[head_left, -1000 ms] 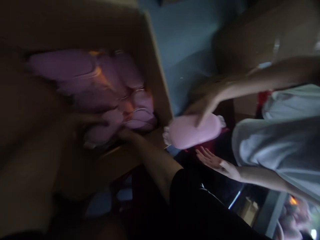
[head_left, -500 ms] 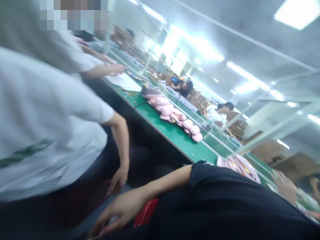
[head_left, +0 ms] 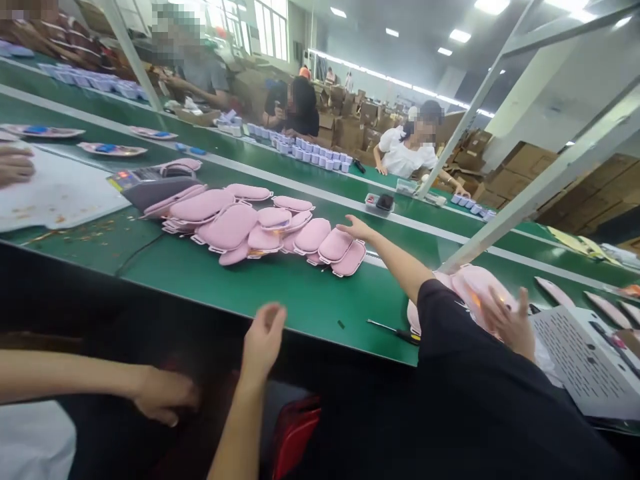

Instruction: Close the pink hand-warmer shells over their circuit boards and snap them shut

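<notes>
My right arm, in a black sleeve, stretches leftward over the green table (head_left: 200,290). My right hand (head_left: 354,228) is open, with its fingers spread just above the right end of a row of pink rounded flat pieces (head_left: 233,225). The nearest pink piece (head_left: 336,245) lies right below the fingers; I cannot tell whether they touch. My left hand (head_left: 264,337) is raised in front of the table's edge, fingers curled in, with nothing visible in it. Beyond my black sleeve, another open hand (head_left: 510,323), seemingly a co-worker's, hovers by more pink pieces (head_left: 483,283).
A screwdriver (head_left: 397,331) lies near the table's edge, left of a perforated grey panel (head_left: 583,360). A dark device (head_left: 155,190) stands at the left end of the pink row. A co-worker's hand (head_left: 167,395) is low at left, near a red stool (head_left: 297,433). A slanting white post crosses the right side.
My right hand has risen from low by the red stool to above the pink pieces. My left hand has come into view. The view has levelled, and the white-shirted co-worker is mostly out of frame.
</notes>
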Available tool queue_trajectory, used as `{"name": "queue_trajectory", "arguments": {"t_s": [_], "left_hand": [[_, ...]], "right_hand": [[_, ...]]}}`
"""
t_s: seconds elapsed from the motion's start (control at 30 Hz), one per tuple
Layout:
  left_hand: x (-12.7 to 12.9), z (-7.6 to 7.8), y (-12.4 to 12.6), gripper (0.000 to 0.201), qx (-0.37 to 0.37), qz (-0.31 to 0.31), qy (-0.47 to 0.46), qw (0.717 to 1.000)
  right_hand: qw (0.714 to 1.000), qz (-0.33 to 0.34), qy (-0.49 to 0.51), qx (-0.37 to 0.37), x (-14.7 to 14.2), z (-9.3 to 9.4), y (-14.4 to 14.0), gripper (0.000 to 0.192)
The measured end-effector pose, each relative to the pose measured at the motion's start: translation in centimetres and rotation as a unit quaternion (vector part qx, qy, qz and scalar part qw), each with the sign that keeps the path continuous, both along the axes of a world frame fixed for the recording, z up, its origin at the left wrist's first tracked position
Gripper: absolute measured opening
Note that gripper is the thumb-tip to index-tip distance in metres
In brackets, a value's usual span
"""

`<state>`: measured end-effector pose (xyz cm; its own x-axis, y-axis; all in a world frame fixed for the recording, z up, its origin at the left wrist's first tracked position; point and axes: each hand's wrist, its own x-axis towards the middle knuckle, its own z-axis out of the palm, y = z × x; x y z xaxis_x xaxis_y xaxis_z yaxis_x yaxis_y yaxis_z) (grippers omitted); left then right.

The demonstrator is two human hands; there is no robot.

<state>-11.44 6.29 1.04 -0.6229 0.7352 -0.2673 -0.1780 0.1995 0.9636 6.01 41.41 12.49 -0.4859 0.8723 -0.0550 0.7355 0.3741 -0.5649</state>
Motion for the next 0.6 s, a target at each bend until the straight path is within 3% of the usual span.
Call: {"name": "queue_trajectory", "arguments": {"t_s": [0.17,0.27,0.4,0.53,0.6], "left_hand": [[1.6,-1.1,16.8,0.059,-0.004,0.078,0.067,0.995],[2.9,-3.0,22.2,0.065,0.014,0.102,0.054,0.993],[5.9,-4.8,24.1,0.084,0.047,0.134,0.027,0.989],[8.2,-4.8,23.6,0.125,0.061,0.155,0.010,0.986],[8.9,-4.6,23.0,0.132,0.071,0.154,0.009,0.985]], "right_hand": [[0.997,0.060,-0.005,-0.050,-4.3,-4.3,6.7,0.047],[0.991,0.106,-0.011,-0.080,-6.6,-6.4,9.1,0.046],[0.983,0.143,-0.020,-0.114,-7.0,-8.3,10.5,0.052],[0.977,0.157,-0.021,-0.139,-4.6,-8.3,10.9,0.055],[0.975,0.164,-0.013,-0.151,-3.0,-7.8,10.7,0.052]]}}
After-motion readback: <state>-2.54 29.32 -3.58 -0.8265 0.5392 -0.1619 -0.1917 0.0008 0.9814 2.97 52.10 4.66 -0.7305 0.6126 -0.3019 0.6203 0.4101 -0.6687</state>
